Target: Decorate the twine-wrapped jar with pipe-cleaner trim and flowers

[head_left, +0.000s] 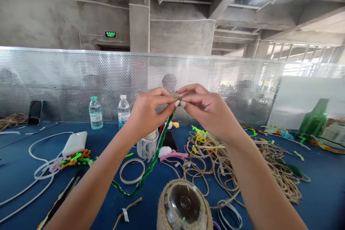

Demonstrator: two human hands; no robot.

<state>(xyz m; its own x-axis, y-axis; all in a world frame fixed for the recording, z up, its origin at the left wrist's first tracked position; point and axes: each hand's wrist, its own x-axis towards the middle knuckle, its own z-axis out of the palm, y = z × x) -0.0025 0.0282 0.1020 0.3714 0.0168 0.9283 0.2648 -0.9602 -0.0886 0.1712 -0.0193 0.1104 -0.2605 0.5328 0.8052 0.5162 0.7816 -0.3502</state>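
My left hand (151, 109) and my right hand (206, 109) meet at the centre, raised above the table. Both pinch the upper end of a dark green fuzzy stem (156, 154) between thumb and index finger. From there the stem hangs down and curves left, passing behind my left forearm. Below my hands, at the front edge of the view, a glass jar wrapped in twine (163, 205) stands with its round glass end facing up. A clear jar (147, 147) is partly hidden behind my left wrist.
Tangled twine (269, 165) spreads across the right of the blue table (320, 190). Two water bottles (96, 113) stand at the back left, near a white power bank (75, 143). A tape roll (132, 171) lies left of centre. A green bottle (314, 120) stands far right.
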